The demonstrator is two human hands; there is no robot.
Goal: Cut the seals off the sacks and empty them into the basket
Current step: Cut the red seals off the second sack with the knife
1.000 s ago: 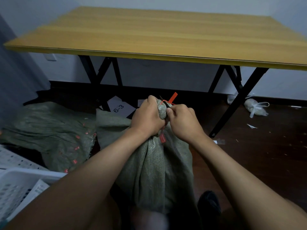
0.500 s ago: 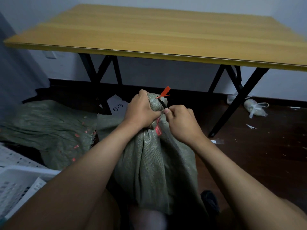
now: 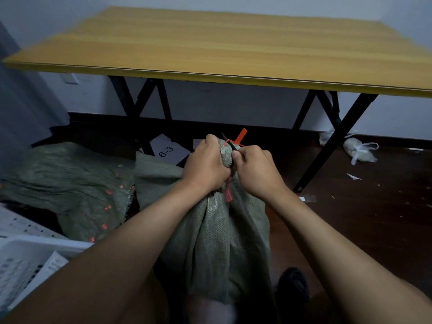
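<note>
A dark wooden floor (image 3: pixel 374 218) is stretching ahead of you, with a folding table standing over it; its yellow wood tabletop (image 3: pixel 233 47) is sitting on black crossed legs against a pale wall. You are looking down at a green woven sack (image 3: pixel 219 242) standing upright between your forearms. Your left hand (image 3: pixel 205 164) is gripping the bunched neck of the sack, fingers curled tight around the cloth. Your right hand (image 3: pixel 256 169) is curling just beside it, fingers closed on a thin dark tool (image 3: pixel 230 143) whose tip is poking up at the neck; what kind of tool it is cannot be told. A red plastic seal (image 3: pixel 239 136) is looping around the top of the neck, its tail sticking up and to the right. A second red tag (image 3: pixel 229 195) is hanging down the sack below your hands. To the left, flattened green sacks (image 3: pixel 70 183) are lying heaped on the floor, dotted with red bits. A white plastic basket (image 3: pixel 28 260) is sitting at the lower left with printed paper in it. A white card marked 6-3 (image 3: pixel 167 150) is lying under the table, and a tied clear bag (image 3: pixel 360 150) is resting near the right table leg.
</note>
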